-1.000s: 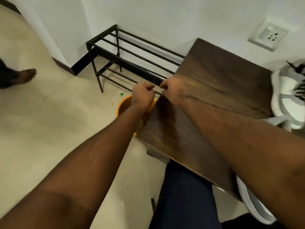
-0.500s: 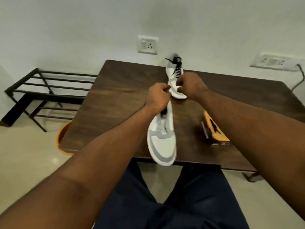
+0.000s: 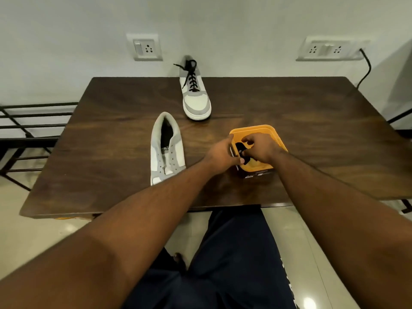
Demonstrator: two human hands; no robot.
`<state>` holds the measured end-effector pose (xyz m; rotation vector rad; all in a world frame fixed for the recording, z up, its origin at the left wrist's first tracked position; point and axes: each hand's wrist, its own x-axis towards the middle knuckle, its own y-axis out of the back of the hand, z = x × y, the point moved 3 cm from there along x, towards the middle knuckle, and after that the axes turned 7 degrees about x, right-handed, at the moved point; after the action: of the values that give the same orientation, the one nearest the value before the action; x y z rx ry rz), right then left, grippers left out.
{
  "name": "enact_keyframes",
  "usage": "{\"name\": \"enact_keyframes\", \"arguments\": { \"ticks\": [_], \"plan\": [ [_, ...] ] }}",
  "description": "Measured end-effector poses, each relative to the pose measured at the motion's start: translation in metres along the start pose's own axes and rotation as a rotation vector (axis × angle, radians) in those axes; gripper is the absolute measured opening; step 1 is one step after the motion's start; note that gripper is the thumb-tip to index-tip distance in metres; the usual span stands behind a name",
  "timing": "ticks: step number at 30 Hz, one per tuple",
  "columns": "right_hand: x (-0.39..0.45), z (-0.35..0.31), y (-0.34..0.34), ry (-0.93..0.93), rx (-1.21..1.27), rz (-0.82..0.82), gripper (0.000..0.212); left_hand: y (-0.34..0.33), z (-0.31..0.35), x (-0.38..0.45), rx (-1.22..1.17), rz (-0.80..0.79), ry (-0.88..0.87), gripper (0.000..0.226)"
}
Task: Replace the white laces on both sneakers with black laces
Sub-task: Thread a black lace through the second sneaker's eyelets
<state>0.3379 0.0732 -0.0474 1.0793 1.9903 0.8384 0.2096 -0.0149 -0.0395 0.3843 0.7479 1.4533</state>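
Note:
A grey-and-white sneaker (image 3: pixel 195 98) threaded with a black lace stands at the back of the brown table (image 3: pixel 107 157), toe toward me. A second sneaker (image 3: pixel 167 148) lies nearer, left of centre, with bare eyelets and no lace. An open orange box (image 3: pixel 266 132) sits right of centre. Both hands are over the box. My right hand (image 3: pixel 262 148) reaches inside and pinches a black lace (image 3: pixel 240 148). My left hand (image 3: pixel 221 152) rests against the box's left side, its thumb on the same lace bundle.
A black metal rack (image 3: pixel 26 128) stands on the floor left of the table. Two wall sockets (image 3: pixel 146 48) sit behind the table, and a black cable (image 3: pixel 365 70) hangs from the right one. My dark-trousered legs are below the table's front edge.
The view swung from the rack at the left to the table. Both hands left the near sneaker and moved right to the orange box, where they hold a black lace.

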Motion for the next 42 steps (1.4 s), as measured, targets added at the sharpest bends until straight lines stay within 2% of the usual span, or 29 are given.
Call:
{"name": "enact_keyframes", "arguments": {
  "ticks": [2, 6, 11, 13, 16, 19, 21, 23, 27, 31, 36, 39, 42],
  "plan": [
    [0.007, -0.002, -0.009, -0.028, 0.065, 0.000, 0.056, 0.001, -0.002, 0.002, -0.021, -0.005, 0.009, 0.072],
    [0.021, 0.001, -0.027, -0.058, 0.004, -0.086, 0.030, 0.001, -0.003, 0.005, -0.024, -0.028, 0.022, 0.070],
    [0.024, 0.003, -0.027, -0.095, -0.029, -0.071, 0.025, 0.000, -0.005, 0.008, -0.035, -0.027, 0.020, 0.070],
    [0.020, 0.006, -0.018, -0.110, 0.037, 0.001, 0.023, -0.002, -0.007, 0.006, -0.063, -0.021, 0.022, 0.073],
    [0.008, 0.000, 0.008, -0.109, 0.256, 0.217, 0.030, -0.004, -0.010, 0.003, -0.155, 0.001, 0.017, 0.076],
    [-0.014, -0.029, 0.030, -0.004, 0.628, 0.356, 0.035, 0.004, -0.018, -0.007, -0.454, 0.141, 0.074, 0.068],
    [-0.029, -0.051, 0.029, 0.052, 0.903, 0.329, 0.035, 0.017, -0.022, -0.021, -0.699, 0.228, 0.131, 0.051],
    [-0.045, -0.073, 0.010, 0.074, 1.088, 0.254, 0.033, 0.031, -0.030, -0.041, -0.892, 0.230, 0.164, 0.036],
    [-0.071, -0.107, -0.050, 0.001, 1.373, 0.075, 0.021, 0.044, -0.061, -0.086, -0.959, 0.253, 0.170, 0.027],
    [-0.083, -0.117, -0.096, -0.045, 1.242, 0.032, 0.016, 0.046, -0.093, -0.118, -0.855, 0.281, 0.258, 0.013],
    [-0.096, -0.130, -0.114, -0.002, 1.154, -0.017, 0.019, 0.049, -0.105, -0.142, -0.901, 0.296, 0.246, 0.013],
    [-0.101, -0.133, -0.112, 0.014, 1.139, 0.052, 0.019, 0.054, -0.110, -0.149, -0.965, 0.430, 0.279, 0.010],
    [-0.099, -0.121, -0.107, -0.042, 1.094, 0.208, 0.016, 0.059, -0.115, -0.151, -1.072, 0.519, 0.298, 0.014]
  ]
}}
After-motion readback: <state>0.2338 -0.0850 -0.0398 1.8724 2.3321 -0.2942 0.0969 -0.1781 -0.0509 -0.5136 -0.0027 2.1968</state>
